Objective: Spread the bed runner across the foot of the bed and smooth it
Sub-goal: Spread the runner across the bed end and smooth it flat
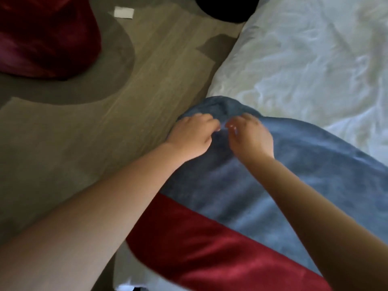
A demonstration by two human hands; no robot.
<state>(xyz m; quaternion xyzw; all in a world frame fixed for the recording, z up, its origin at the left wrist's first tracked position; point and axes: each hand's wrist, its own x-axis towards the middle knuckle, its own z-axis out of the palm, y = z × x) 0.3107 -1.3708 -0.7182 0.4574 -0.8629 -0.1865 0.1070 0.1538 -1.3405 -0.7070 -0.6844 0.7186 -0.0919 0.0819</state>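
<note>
We hold one blue bed runner (262, 185) with two hands. Our left hand (193, 133) and right hand (252, 135) pinch its bunched end with curled fingers (212, 124), at the edge of the bed (304, 59). From the fingers it runs long, back toward us and right. One red strip (205, 248) touches it, nearer us.

Forearms, left hand (192, 136) and right hand (252, 138) are bare, nails glossy.

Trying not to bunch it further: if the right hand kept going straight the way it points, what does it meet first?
Likely the raised fold of the bed runner just ahead of the right hand, close beside the left hand; depth is unclear.
</note>
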